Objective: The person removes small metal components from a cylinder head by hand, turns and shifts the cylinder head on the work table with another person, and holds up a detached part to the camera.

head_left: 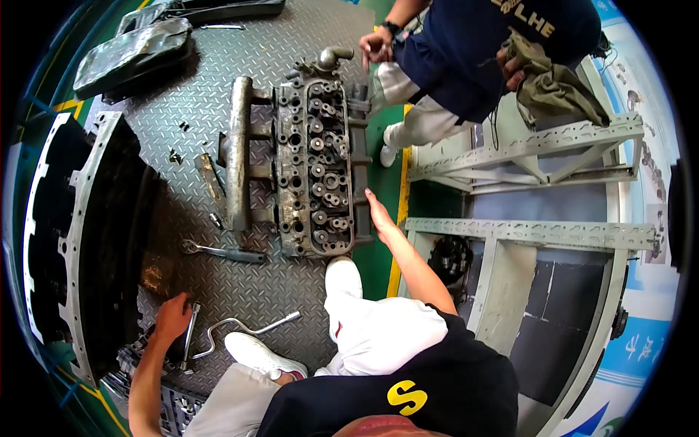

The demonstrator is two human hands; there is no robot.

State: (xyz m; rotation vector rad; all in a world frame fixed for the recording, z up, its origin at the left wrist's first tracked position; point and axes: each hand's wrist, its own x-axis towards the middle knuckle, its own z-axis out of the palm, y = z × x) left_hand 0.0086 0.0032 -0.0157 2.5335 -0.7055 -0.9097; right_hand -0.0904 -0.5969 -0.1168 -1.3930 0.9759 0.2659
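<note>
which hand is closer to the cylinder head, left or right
Right. The right hand reaches the cylinder head's right edge, while the left hand sits far down-left by a speed brace.

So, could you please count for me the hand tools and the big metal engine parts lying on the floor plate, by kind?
Cylinder head: 1
Manifold pipe: 1
Open-end wrench: 1
Crank-shaped speed wrench: 1
Tool under the left hand, a straight bar: 1
Total: 5
</note>
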